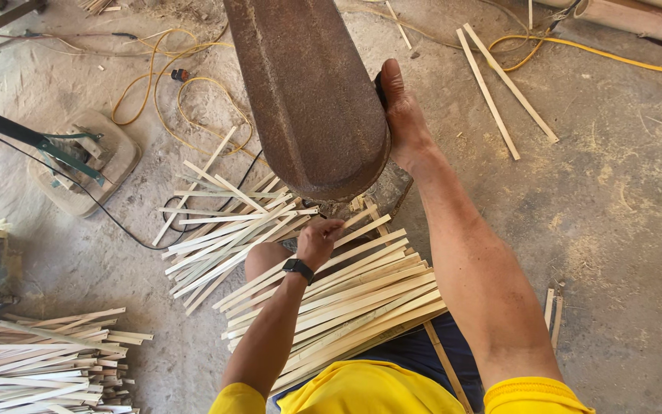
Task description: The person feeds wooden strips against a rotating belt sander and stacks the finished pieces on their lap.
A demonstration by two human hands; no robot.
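A big rusty brown machine housing (308,92) fills the upper middle. My right hand (400,115) reaches up along its right side, fingers curled around its edge where something dark shows. My left hand (319,239), with a black watch on the wrist, is closed on the ends of pale bamboo strips just under the housing. A wide bundle of these strips (354,303) lies across my lap, fanned toward the lower left. My knee shows beneath it.
A loose heap of cut strips (220,230) lies on the concrete floor to the left. Another stack (40,356) sits at the lower left. Yellow cable (166,96) loops behind. A fan stand (78,157) is at left, two long strips (499,84) at upper right.
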